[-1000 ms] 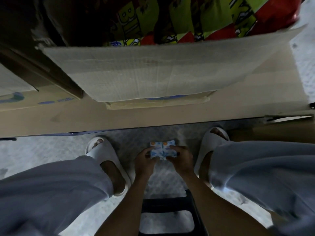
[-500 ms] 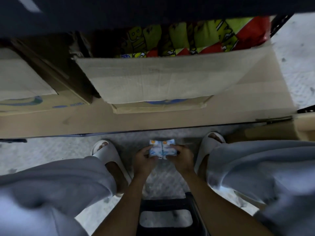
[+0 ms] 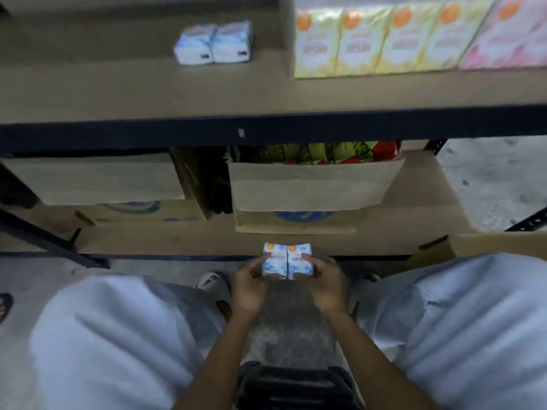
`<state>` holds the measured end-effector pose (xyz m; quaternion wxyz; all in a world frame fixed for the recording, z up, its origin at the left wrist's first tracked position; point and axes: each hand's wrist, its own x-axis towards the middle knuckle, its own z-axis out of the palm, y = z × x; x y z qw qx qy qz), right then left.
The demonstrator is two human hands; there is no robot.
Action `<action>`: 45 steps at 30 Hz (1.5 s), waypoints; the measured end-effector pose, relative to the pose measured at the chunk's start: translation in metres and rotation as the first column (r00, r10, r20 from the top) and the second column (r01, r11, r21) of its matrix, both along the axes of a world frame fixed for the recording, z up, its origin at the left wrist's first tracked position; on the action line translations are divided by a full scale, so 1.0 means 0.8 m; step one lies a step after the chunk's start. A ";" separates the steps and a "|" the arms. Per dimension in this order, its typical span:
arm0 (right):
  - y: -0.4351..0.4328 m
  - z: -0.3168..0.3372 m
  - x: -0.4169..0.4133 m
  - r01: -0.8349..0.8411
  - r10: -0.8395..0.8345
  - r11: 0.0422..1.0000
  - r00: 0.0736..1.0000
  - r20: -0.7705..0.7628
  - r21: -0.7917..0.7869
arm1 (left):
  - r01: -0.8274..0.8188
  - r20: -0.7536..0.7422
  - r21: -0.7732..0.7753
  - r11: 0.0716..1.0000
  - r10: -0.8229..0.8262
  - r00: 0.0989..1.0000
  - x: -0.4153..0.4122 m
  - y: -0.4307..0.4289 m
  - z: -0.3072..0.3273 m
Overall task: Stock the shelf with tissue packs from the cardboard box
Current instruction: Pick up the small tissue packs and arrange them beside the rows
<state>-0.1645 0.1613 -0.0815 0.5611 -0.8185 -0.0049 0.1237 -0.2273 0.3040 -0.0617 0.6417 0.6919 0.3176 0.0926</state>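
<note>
Two small blue-and-white tissue packs (image 3: 287, 261) sit side by side between my knees, low in front of the bottom shelf. My left hand (image 3: 250, 281) grips the left pack and my right hand (image 3: 324, 281) grips the right one, fingers curled round their sides. On the upper shelf board (image 3: 118, 90) lie two more blue-white tissue packs (image 3: 213, 43). A cardboard box (image 3: 313, 184) with its flap hanging forward stands on the lower shelf, holding colourful bags.
Yellow and pink tissue packs (image 3: 393, 39) line the upper shelf's right side. A second cardboard box (image 3: 97, 182) stands at the lower left. The shelf's dark front rail (image 3: 266, 130) crosses the view. A black stool (image 3: 296, 386) is under me, and another box corner (image 3: 473, 244) lies at right.
The view has tilted upward, bringing the upper shelf into sight. Both hands have lifted the two packs higher, toward the lower shelf's edge.
</note>
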 end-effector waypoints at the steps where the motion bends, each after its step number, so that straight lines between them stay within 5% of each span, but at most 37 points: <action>1: 0.002 0.015 -0.002 -0.001 0.000 1.000 0.999 0.032 0.019 | -0.015 0.038 0.032 0.999 0.014 0.999 -0.002 0.003 0.013; 12: 0.043 0.193 -0.005 -0.112 -0.024 0.935 0.926 0.376 0.335 | -0.129 0.440 0.158 0.979 0.047 0.897 -0.020 0.042 0.185; 20: 0.091 0.313 0.011 -0.212 -0.046 0.907 0.807 0.589 0.362 | -0.186 0.613 0.180 0.966 0.037 0.789 -0.007 0.083 0.305; 23: 0.110 0.344 0.031 -0.204 -0.026 0.934 0.779 0.627 0.292 | -0.202 0.575 0.321 0.925 -0.021 0.818 0.006 0.106 0.336; 26: 0.126 0.364 0.055 -0.191 0.032 0.964 0.777 0.628 0.187 | -0.249 0.455 0.562 0.788 -0.044 0.889 0.023 0.131 0.353; 30: 0.140 0.374 0.086 -0.185 0.110 0.980 0.796 0.595 0.067 | -0.193 0.350 0.680 0.707 -0.082 0.933 0.046 0.153 0.364; 35: 0.151 0.386 0.102 -0.148 0.193 0.981 0.792 0.579 -0.125 | -0.112 0.232 0.766 0.633 -0.109 0.967 0.068 0.167 0.362; 45: 0.159 0.391 0.116 -0.144 0.267 0.957 0.780 0.566 -0.253 | -0.001 0.197 0.758 0.652 -0.229 0.953 0.088 0.191 0.364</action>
